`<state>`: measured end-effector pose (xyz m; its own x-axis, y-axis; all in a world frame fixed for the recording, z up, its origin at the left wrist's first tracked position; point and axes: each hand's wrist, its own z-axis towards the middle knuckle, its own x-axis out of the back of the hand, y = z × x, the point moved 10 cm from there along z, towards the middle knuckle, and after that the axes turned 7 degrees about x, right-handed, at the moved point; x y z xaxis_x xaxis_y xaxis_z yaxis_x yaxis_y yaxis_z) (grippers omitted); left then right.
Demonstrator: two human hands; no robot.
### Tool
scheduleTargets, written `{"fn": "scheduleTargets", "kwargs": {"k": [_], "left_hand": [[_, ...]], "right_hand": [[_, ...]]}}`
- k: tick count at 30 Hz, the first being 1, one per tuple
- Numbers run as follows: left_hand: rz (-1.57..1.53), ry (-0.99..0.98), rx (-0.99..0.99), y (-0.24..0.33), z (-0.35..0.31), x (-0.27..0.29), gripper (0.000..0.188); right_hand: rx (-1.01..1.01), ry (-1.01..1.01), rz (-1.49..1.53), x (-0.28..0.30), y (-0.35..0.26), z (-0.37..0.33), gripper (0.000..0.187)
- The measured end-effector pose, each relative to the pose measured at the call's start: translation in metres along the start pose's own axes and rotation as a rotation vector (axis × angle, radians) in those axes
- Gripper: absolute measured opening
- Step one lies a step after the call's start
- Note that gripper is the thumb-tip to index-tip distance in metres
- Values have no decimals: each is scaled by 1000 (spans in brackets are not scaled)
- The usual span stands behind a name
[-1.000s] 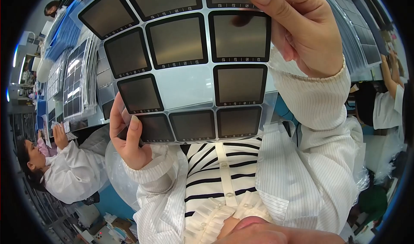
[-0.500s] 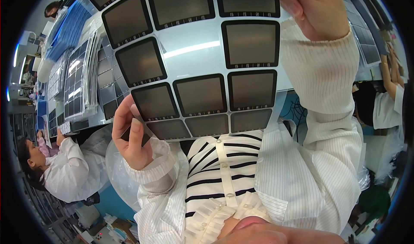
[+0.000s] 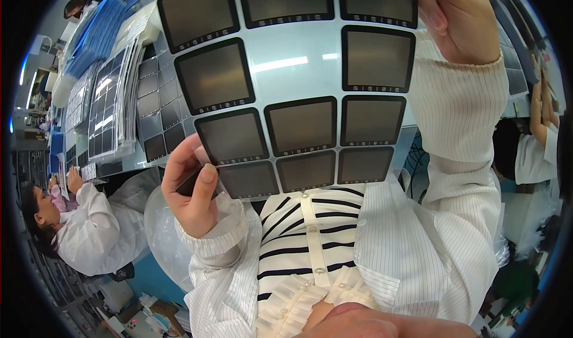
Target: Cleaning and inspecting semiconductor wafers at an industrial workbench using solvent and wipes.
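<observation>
A clear sheet [image 3: 295,84] bearing rows of dark, black-bordered rectangular panels [image 3: 213,75] is raised in front of my chest. One place in its middle has no panel and reflects bright light. My left hand [image 3: 194,197] pinches the sheet's lower left edge, thumb in front. A dark patch shows between that thumb and the fingers; I cannot tell whether it is a separate piece. My right hand [image 3: 459,21] grips the upper right edge, and some of its fingers lie hidden behind the sheet or outside the picture. The sheet's top runs beyond the upper rim.
Stacks of similar panelled sheets [image 3: 110,108] lie on the bench to the left, with a blue stack [image 3: 98,33] beyond. Another panelled sheet [image 3: 512,63] lies far right. A co-worker in white [image 3: 98,230] sits at left; another person's arms [image 3: 540,96] reach in at right.
The sheet has shifted to the right with both hands still on it, its lower part slightly tilted. A second small light reflection now shows in the blank place.
</observation>
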<state>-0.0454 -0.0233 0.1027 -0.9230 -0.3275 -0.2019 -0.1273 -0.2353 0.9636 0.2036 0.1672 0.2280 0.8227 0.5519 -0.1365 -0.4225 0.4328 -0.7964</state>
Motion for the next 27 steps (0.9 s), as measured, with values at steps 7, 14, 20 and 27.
{"fn": "scheduleTargets", "kwargs": {"k": [7,14,20,27], "left_hand": [[20,-129,31,3,-1,-27,37],[-7,-296,35,0,1,-45,36],[8,-342,68,-5,2,-49,36],[27,-398,103,-7,0,-55,37]], "right_hand": [[-101,302,-136,33,-9,-15,24],[-126,318,-135,61,-16,-22,24],[-141,150,-27,55,-16,-21,23],[-75,67,-187,99,-14,-31,32]]}}
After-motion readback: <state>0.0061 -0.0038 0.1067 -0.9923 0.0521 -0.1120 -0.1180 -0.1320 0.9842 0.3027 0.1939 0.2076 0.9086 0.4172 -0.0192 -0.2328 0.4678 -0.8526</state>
